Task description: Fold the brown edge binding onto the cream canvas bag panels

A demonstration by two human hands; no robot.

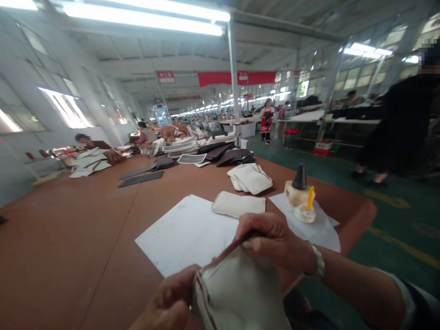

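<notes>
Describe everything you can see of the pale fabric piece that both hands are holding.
The pale fabric piece looks like off-white cloth with a thin brown edge strip along its left and upper sides. It is held up above the near edge of the brown table, low in the view. The left hand grips its left edge; the right hand pinches the upper edge. Its lower part is out of view.

Factory hall: long worktables (pixel 85 220), cut pieces (pixel 250 178)
</notes>
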